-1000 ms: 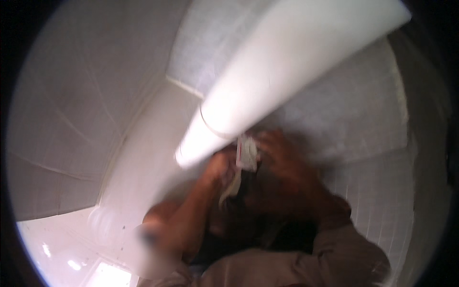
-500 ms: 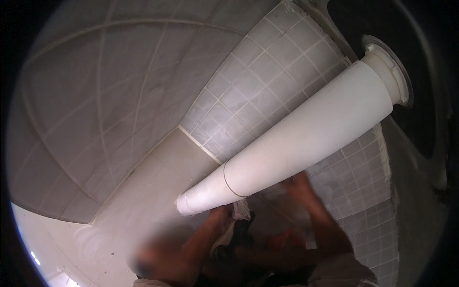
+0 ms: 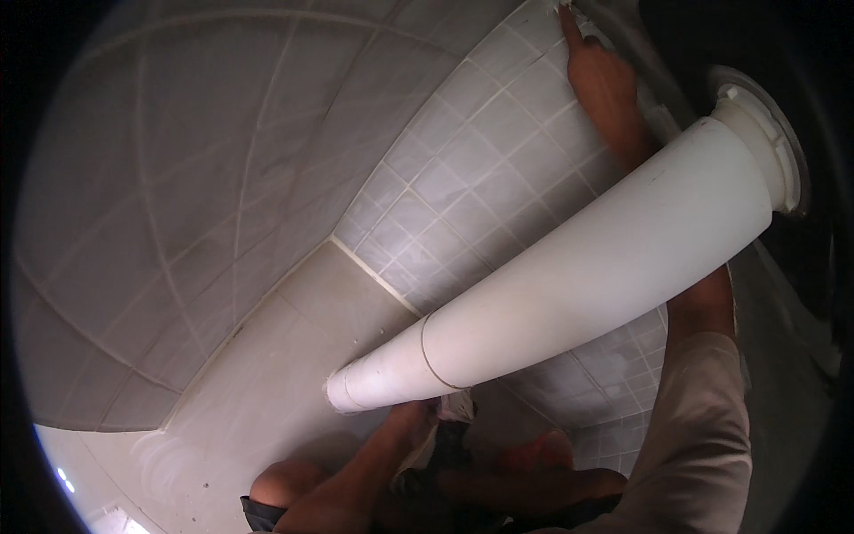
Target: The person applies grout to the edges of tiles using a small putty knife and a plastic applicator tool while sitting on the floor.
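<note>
A thick white pipe point(image 3: 587, 258) slants across the view, from the lower middle up to the right. My right arm passes behind it. At the top of the small-tiled wall point(image 3: 480, 142), my right hand point(image 3: 605, 84) stretches out its index finger, the other fingers curled. That fingertip touches or nearly touches a whitish patch at the wall's upper edge. Below the pipe's lower end is my left hand point(image 3: 411, 423), partly hidden by the pipe. It is closed on a pale, block-like thing point(image 3: 457, 407) whose kind I cannot make out.
A collar point(image 3: 756, 142) rings the pipe's upper end, beside a dark area. Large-tiled wall point(image 3: 205, 178) rises on the left, with grey floor point(image 3: 267, 383) below it. Something red point(image 3: 538, 451) lies near my legs. My bent knee point(image 3: 289, 483) shows at the lower left.
My right hand has moved from below the pipe, around behind it, up to the top of the tiled wall. The left hand stays near the pipe's lower end with the pale thing.
</note>
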